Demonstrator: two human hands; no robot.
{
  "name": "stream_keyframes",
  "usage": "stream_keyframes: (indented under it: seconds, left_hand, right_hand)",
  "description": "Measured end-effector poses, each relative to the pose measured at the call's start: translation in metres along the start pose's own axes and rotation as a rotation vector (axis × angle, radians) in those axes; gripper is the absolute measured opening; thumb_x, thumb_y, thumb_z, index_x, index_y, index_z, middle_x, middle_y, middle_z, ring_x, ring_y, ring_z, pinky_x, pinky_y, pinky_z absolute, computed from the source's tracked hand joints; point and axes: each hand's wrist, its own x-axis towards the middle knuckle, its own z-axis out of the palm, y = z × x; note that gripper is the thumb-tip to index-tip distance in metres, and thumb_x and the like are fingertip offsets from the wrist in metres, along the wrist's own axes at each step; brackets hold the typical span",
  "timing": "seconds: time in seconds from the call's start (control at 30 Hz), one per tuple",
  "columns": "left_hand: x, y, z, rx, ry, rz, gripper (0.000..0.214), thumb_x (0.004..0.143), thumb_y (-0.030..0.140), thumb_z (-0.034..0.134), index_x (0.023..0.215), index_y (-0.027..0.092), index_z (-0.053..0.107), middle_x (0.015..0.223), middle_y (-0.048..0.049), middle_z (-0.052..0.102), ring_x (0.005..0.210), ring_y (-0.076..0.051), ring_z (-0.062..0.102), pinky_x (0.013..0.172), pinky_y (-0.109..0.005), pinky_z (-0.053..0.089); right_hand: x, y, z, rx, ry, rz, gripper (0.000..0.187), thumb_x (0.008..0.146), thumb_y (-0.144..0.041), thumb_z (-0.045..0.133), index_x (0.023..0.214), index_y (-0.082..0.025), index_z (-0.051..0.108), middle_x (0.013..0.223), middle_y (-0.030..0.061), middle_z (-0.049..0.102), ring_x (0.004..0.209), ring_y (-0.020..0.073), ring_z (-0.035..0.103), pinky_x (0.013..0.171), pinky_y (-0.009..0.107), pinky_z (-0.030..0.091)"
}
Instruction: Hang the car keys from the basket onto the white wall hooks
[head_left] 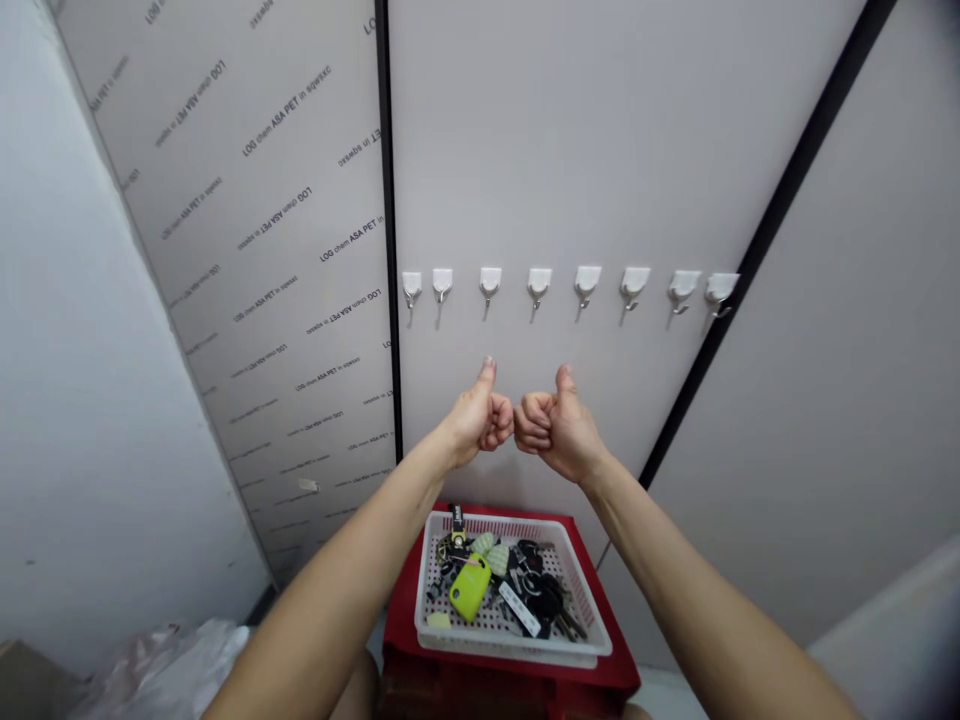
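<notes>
My left hand point(480, 415) and my right hand point(561, 425) are raised in front of the wall panel, knuckles close together. Both have the fingers curled into a fist with the thumb pointing up, and nothing shows in either. Above them a row of several white hooks point(539, 285) with metal prongs is stuck to the panel, nothing hanging from them. Below the hands is a white plastic basket point(592, 600) full of keys point(555, 600) and key rings. A bright yellow-green key cover point(471, 588) and a white tag point(519, 608) lie among them.
The basket rests on a red stool or box point(619, 665). Dark strips point(388, 200) divide the grey wall panels, and the left panel carries printed lettering. Crumpled plastic bags point(165, 670) lie at the lower left by a white side wall point(97, 350).
</notes>
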Motion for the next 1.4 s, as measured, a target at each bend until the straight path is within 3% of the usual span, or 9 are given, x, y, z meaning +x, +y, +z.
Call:
stream_keyframes:
  seconds: [0.27, 0.43, 0.5, 0.67, 0.8, 0.9, 1.2, 1.3, 1.4]
  left_hand:
    - [-0.001, -0.013, -0.006, -0.013, 0.036, -0.043, 0.058, 0.059, 0.065, 0.012, 0.036, 0.016, 0.030, 0.028, 0.0024, 0.029, 0.026, -0.003, 0.021, 0.033, -0.018, 0.011]
    - [-0.005, -0.040, -0.018, 0.015, 0.135, -0.125, 0.057, 0.059, 0.065, 0.015, 0.039, 0.015, 0.035, 0.029, 0.0028, 0.034, 0.027, -0.003, 0.027, 0.034, -0.017, 0.014]
    - [-0.009, -0.061, -0.026, 0.061, 0.207, -0.172, 0.052, 0.060, 0.060, 0.024, 0.044, 0.014, 0.041, 0.034, 0.0028, 0.039, 0.029, -0.004, 0.032, 0.035, -0.017, 0.018]
    - [-0.025, -0.131, -0.048, 0.096, 0.406, -0.292, 0.020, 0.060, 0.032, 0.047, 0.056, 0.013, 0.046, 0.047, 0.0035, 0.047, 0.041, -0.005, 0.041, 0.042, -0.018, 0.029]
    - [-0.036, -0.166, -0.052, 0.105, 0.463, -0.310, 0.011, 0.060, 0.023, 0.046, 0.057, 0.012, 0.047, 0.048, 0.0036, 0.046, 0.046, -0.006, 0.042, 0.045, -0.018, 0.031]
    - [-0.039, -0.173, -0.051, 0.131, 0.474, -0.284, 0.007, 0.060, 0.019, 0.044, 0.057, 0.012, 0.047, 0.048, 0.0040, 0.045, 0.046, -0.007, 0.042, 0.046, -0.018, 0.031]
    - [-0.039, -0.187, -0.055, 0.315, 0.403, -0.192, 0.015, 0.062, 0.011, 0.036, 0.064, 0.010, 0.051, 0.047, 0.0032, 0.043, 0.042, -0.006, 0.037, 0.045, -0.019, 0.031]
    - [-0.043, -0.187, -0.054, 0.286, 0.384, -0.133, 0.019, 0.062, 0.011, 0.037, 0.074, 0.011, 0.051, 0.057, 0.0001, 0.050, 0.051, -0.008, 0.043, 0.053, -0.021, 0.035]
    - [-0.046, -0.180, -0.046, 0.245, 0.289, 0.034, 0.020, 0.062, 0.016, 0.043, 0.080, 0.012, 0.050, 0.074, -0.0027, 0.054, 0.070, -0.012, 0.046, 0.066, -0.022, 0.035]
  right_hand:
    - [0.002, 0.010, 0.003, -0.050, 0.029, 0.065, 0.054, 0.065, -0.061, 0.012, 0.036, -0.016, 0.022, 0.030, -0.0073, 0.021, 0.026, 0.0027, 0.015, 0.031, 0.017, 0.016]
    - [0.004, 0.040, 0.001, -0.196, 0.061, 0.138, 0.054, 0.065, -0.061, 0.010, 0.037, -0.017, 0.023, 0.030, -0.0076, 0.021, 0.026, 0.0030, 0.016, 0.031, 0.017, 0.016]
    - [0.003, 0.064, -0.004, -0.427, 0.098, 0.149, 0.053, 0.065, -0.060, 0.014, 0.038, -0.017, 0.028, 0.030, -0.0065, 0.026, 0.027, 0.0037, 0.022, 0.032, 0.018, 0.020]
    - [-0.001, 0.130, -0.017, -1.287, 0.148, 0.283, 0.043, 0.063, -0.050, 0.035, 0.045, -0.014, 0.048, 0.044, 0.0035, 0.051, 0.047, 0.0119, 0.048, 0.044, 0.021, 0.030]
    - [-0.002, 0.160, -0.011, -1.560, 0.239, 0.318, 0.033, 0.062, -0.037, 0.043, 0.084, -0.015, 0.054, 0.074, 0.0112, 0.060, 0.072, 0.0202, 0.054, 0.056, 0.026, 0.035]
    - [-0.001, 0.168, -0.005, -1.559, 0.260, 0.318, 0.040, 0.062, -0.026, 0.042, 0.101, -0.018, 0.044, 0.080, 0.0095, 0.059, 0.077, 0.0202, 0.053, 0.060, 0.027, 0.036]
    - [-0.002, 0.176, -0.002, -1.483, 0.304, 0.283, 0.038, 0.060, -0.021, 0.041, 0.097, -0.015, 0.047, 0.078, 0.0104, 0.059, 0.077, 0.0208, 0.052, 0.063, 0.028, 0.036]
    - [-0.001, 0.167, -0.002, -1.264, 0.372, 0.202, 0.035, 0.061, -0.017, 0.035, 0.094, -0.012, 0.048, 0.066, 0.0070, 0.058, 0.066, 0.0167, 0.053, 0.058, 0.025, 0.036]
    - [0.001, 0.147, 0.006, -0.929, 0.338, 0.063, 0.028, 0.062, -0.017, 0.033, 0.084, -0.012, 0.048, 0.049, -0.0008, 0.048, 0.047, 0.0111, 0.045, 0.047, 0.021, 0.033]
